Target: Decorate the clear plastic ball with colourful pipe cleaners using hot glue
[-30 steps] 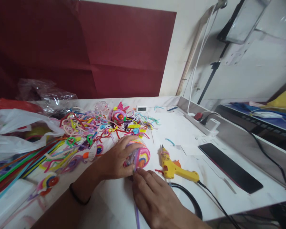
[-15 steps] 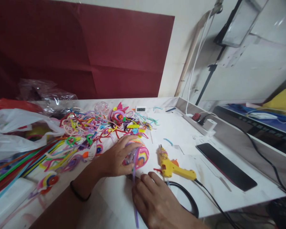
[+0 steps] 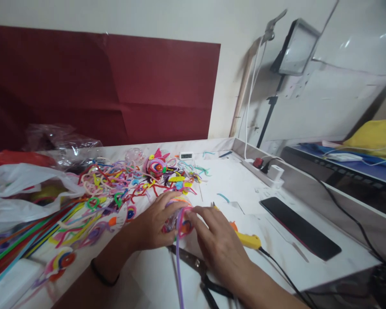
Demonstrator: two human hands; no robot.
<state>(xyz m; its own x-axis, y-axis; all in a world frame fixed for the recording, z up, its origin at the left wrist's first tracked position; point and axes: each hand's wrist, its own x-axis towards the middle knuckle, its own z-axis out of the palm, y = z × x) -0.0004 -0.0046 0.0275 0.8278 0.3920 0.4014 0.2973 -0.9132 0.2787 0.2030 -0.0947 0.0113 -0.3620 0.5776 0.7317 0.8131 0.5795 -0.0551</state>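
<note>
The left hand (image 3: 152, 227) holds the ball (image 3: 169, 225), its fingers spread over the top and side and the thumb low on the near side. The ball sits in front of the person, between the two hands; whether it touches the tabletop (image 3: 227, 178) is hidden. A purple strip (image 3: 179, 268) runs from the ball down toward the person. The right hand (image 3: 217, 240) is at the ball's right side, its fingertips close together at the strip's upper end; I cannot tell whether they pinch it.

Scissors (image 3: 193, 261) lie below the ball, partly covered by the right hand and forearm. Beyond that hand is a yellow glue gun (image 3: 249, 240), mostly hidden, and farther right a black slab (image 3: 300, 227). Past the ball, a fish figure (image 3: 156, 166) stands beside a tangle of coloured stems (image 3: 106, 180), with a small clock (image 3: 185, 156) behind. A white bag (image 3: 13, 210) lies at far left, near straight stems (image 3: 28, 244). A power strip (image 3: 260, 171) runs along the right edge.
</note>
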